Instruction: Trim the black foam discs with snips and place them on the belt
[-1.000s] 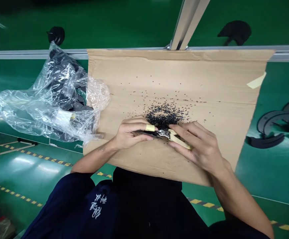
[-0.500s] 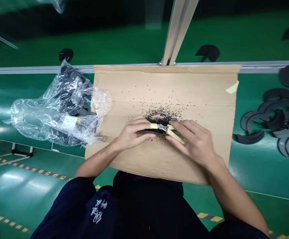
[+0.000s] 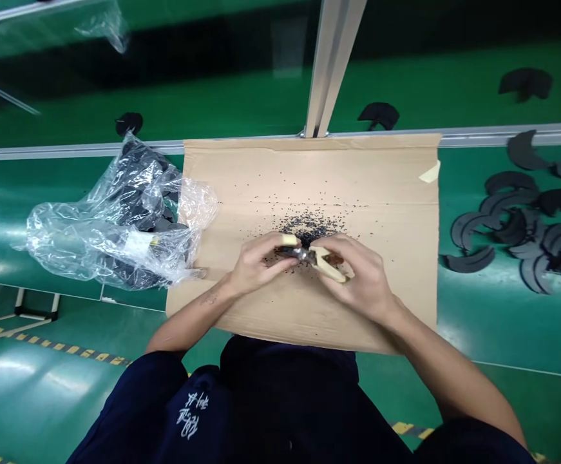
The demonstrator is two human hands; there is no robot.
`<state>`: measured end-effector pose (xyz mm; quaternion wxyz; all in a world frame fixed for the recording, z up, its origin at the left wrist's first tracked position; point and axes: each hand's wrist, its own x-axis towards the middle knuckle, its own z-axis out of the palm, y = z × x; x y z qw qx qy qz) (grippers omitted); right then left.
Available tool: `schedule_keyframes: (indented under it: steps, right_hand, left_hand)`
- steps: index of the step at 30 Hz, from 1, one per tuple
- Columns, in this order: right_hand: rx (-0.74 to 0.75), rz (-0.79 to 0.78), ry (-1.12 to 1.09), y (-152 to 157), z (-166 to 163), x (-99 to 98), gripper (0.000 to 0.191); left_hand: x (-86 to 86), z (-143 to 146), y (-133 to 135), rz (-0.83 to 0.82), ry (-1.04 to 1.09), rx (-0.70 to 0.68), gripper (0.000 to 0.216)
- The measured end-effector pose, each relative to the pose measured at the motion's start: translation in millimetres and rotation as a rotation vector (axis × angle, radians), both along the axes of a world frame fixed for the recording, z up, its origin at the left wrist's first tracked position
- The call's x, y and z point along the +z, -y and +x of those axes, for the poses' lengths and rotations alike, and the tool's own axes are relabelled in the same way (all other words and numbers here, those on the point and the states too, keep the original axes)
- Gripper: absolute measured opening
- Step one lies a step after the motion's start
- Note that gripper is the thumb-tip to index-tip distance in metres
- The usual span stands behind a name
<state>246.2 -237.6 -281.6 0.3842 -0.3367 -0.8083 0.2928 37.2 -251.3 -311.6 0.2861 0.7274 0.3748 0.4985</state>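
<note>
My left hand (image 3: 256,261) pinches a flat black part (image 3: 285,252) over a brown cardboard sheet (image 3: 386,212); a tan wrap covers one fingertip. My right hand (image 3: 360,277) is closed round a small cutter with cream handles (image 3: 326,263), its metal jaws meeting the black part's edge. Just beyond both hands, a heap of tiny black trimmings (image 3: 309,227) lies on the cardboard.
A crumpled clear plastic bag (image 3: 116,222) holding dark parts sits left of the cardboard. Several black crescent-shaped parts (image 3: 516,225) lie on the green table at right. A metal rail (image 3: 502,135) and an upright post (image 3: 331,64) run behind. My dark-clothed lap is below.
The view has tilted and drawn back, so the cardboard looks smaller. Both hands have come closer together, and my right hand has turned the cutter more upright against the part.
</note>
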Motion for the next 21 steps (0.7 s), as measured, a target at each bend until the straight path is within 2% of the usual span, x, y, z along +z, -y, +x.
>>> schedule_keyframes:
  steps: [2, 3, 4, 7, 9, 12, 16, 21]
  right_hand:
    - [0.048, 0.205, 0.099, 3.0, -1.1, 3.8, 0.022]
    - [0.092, 0.257, 0.123, 4.1, 0.0, 6.2, 0.023]
    - [0.150, 0.262, 0.112, 4.5, 2.3, 8.7, 0.025]
    - [0.265, 0.125, -0.035, -0.7, 14.3, 14.1, 0.032]
    - [0.175, 0.080, -0.021, -8.8, 24.3, 13.6, 0.036]
    - [0.067, 0.117, 0.157, -21.3, 35.6, 6.3, 0.036]
    - [0.109, 0.164, 0.225, -28.5, 40.7, -4.2, 0.035]
    - [0.129, 0.154, 0.293, -30.0, 43.3, -5.9, 0.032]
  left_hand:
    - [-4.4, -1.5, -2.6, 0.125, -0.118, -0.032, 0.026]
    - [-6.7, -2.3, -3.6, 0.165, -0.153, -0.047, 0.027]
    - [-8.7, -3.0, -4.3, 0.182, -0.167, -0.058, 0.029]
    - [-11.2, -4.9, -3.7, 0.112, -0.127, -0.076, 0.034]
    - [-9.1, -6.1, -2.2, 0.037, -0.068, -0.074, 0.033]
    - [-2.9, -7.5, -1.3, -0.023, -0.011, -0.053, 0.031]
    - [2.0, -8.0, -2.0, -0.048, 0.001, -0.043, 0.031]
    - [2.0, -7.8, -1.9, -0.064, 0.010, -0.076, 0.032]
